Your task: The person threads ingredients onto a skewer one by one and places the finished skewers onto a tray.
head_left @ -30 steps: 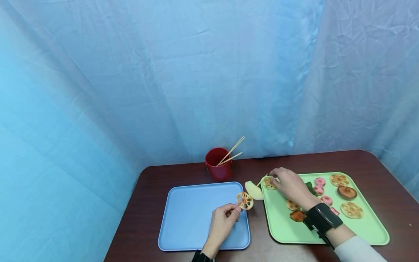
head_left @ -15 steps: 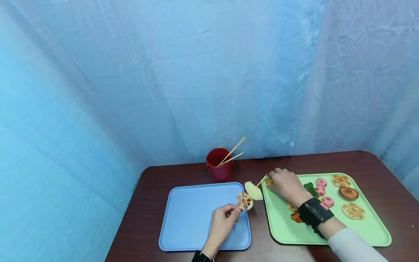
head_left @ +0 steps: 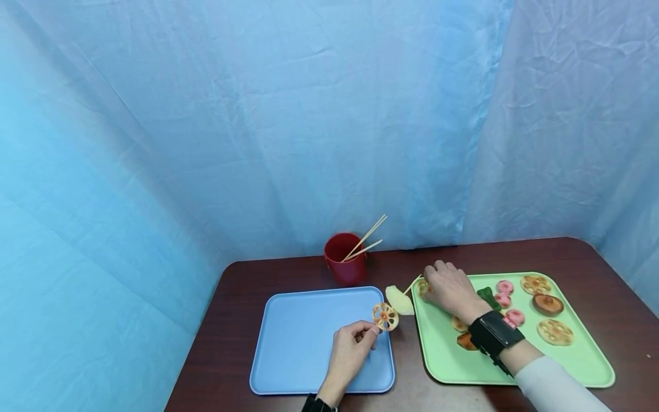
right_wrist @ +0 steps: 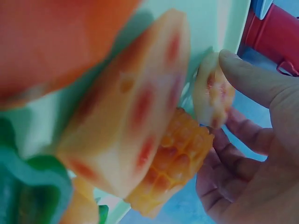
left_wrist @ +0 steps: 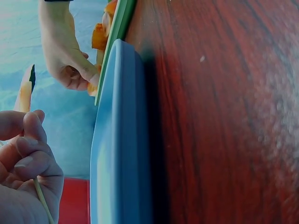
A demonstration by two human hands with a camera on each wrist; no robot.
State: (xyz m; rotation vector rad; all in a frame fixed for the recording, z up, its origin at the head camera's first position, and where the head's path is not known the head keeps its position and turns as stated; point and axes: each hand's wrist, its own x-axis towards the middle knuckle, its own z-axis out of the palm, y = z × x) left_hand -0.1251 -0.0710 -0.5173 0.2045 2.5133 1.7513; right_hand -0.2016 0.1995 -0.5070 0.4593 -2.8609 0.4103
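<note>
In the head view my left hand [head_left: 350, 352] is over the blue tray's right side, pinching a wooden skewer [left_wrist: 43, 201] whose shaft shows below the fingers in the left wrist view. A lotus root slice [head_left: 385, 316] and a pale yellow-green slice [head_left: 400, 301] are threaded on it, and the bare tip points toward the green tray. At that tray's far left corner my right hand [head_left: 453, 292] pinches another lotus root slice [right_wrist: 212, 91] between thumb and fingers; from above the hand partly covers it.
Several toy foods lie on the green tray [head_left: 443, 366]: pink rings [head_left: 503, 298], a brown mushroom [head_left: 548, 304], lotus root slices [head_left: 555, 332] and a corn piece [right_wrist: 175, 163]. Left of it is a blue tray [head_left: 293, 343]. Behind stands a red cup [head_left: 346, 269] with several skewers.
My right hand has moved slightly left over the lotus root slice in the tray's corner and closed on it. The left hand and its skewer have stayed in place.
</note>
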